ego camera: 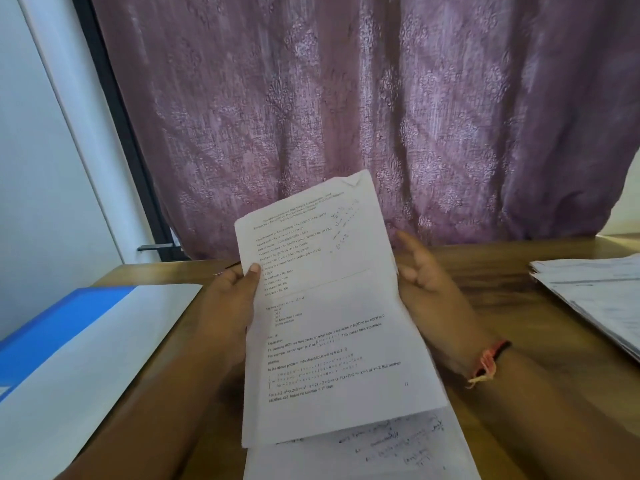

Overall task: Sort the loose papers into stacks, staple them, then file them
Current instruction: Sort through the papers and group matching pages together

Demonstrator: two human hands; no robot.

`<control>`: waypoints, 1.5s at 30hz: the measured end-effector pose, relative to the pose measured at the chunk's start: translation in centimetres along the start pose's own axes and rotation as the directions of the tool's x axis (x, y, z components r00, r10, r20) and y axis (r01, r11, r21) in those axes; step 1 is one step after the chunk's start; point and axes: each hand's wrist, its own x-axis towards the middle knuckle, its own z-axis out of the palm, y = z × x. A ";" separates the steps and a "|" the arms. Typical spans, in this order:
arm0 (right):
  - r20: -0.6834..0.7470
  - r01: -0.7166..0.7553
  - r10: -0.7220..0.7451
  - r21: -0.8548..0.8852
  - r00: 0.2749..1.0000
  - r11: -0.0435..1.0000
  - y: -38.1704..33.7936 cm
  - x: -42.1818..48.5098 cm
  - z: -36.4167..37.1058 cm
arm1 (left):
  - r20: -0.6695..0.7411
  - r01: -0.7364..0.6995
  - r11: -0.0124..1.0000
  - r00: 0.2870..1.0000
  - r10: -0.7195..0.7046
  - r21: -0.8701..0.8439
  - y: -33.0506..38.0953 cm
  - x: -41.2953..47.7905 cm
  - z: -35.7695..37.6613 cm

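1. White printed sheet (332, 306) stands tilted up between our two grips, above the wooden tabletop (519, 323).
2. Our left grip (228, 306) is clamped on the sheet's left edge, with the thumb (254, 269) on the front.
3. Our right grip (426, 282) is apart, fingers loosely curved, palm turned to the sheet's right edge; we cannot tell whether it touches the paper.
4. A lower sheet (381, 448) with handwriting lies under the first one's near end, below both grips.
5. A stack (595, 292) of papers rests well right of the right grip.
6. A blue-and-white folder (69, 341) lies left of the left grip.
7. A purple curtain (346, 98) hangs beyond both grips.
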 end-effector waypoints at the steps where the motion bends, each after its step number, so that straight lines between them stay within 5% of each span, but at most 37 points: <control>1: 0.029 -0.008 0.007 0.018 1.000 1.000 0.0 0.0 0.1 | -0.009 0.001 1.000 1.000 0.000 0.016 0.2 -0.1 0.1; 5: -0.096 -0.015 0.018 0.033 0.995 0.999 0.0 -0.2 0.1 | -0.049 0.000 1.000 0.999 0.000 0.011 0.4 -0.2 0.1; 11: 0.076 -0.067 0.080 -0.157 0.994 0.985 0.7 -0.5 0.0 | -0.092 -0.025 0.999 0.995 0.028 0.041 0.5 -0.3 0.0; 16: -0.123 -0.066 0.041 -0.211 0.992 0.975 1.4 0.2 -0.4 | 0.217 0.091 0.973 0.975 -0.044 -0.212 1.6 -1.8 0.6; 20: -0.271 -0.191 0.134 -0.198 0.953 0.961 1.2 0.3 -1.2 | 0.201 0.029 0.998 0.979 -0.018 -0.052 1.7 -1.5 0.8; 23: -0.274 -0.192 0.014 -0.638 0.962 0.745 1.3 0.3 -2.4 | 0.086 -0.003 0.999 0.996 0.000 0.042 1.2 -0.2 -0.7; 25: -0.192 -0.212 0.094 -0.815 0.977 0.539 1.0 -0.3 -2.5 | 0.057 0.056 0.997 0.997 -0.059 0.061 0.4 0.6 -1.7; 28: -0.105 -0.204 0.248 -0.886 0.963 0.417 0.5 -1.2 -1.8 | 0.048 0.114 0.993 0.992 -0.114 0.010 -0.8 2.0 -2.5; 33: -0.122 -0.187 0.253 -0.949 0.960 0.254 0.6 -1.5 -1.0 | 0.088 0.101 0.995 0.991 -0.099 -0.019 -1.3 2.5 -2.5; 40: -0.125 -0.217 0.274 -0.915 0.953 0.339 1.3 -0.6 -1.7 | 0.088 0.158 0.980 0.982 -0.169 0.119 -0.5 1.5 -2.9; 45: -0.201 -0.280 0.275 -0.916 0.940 0.288 1.1 0.2 -3.8 | 0.047 0.124 0.979 0.990 -0.133 0.162 -0.4 1.8 -2.6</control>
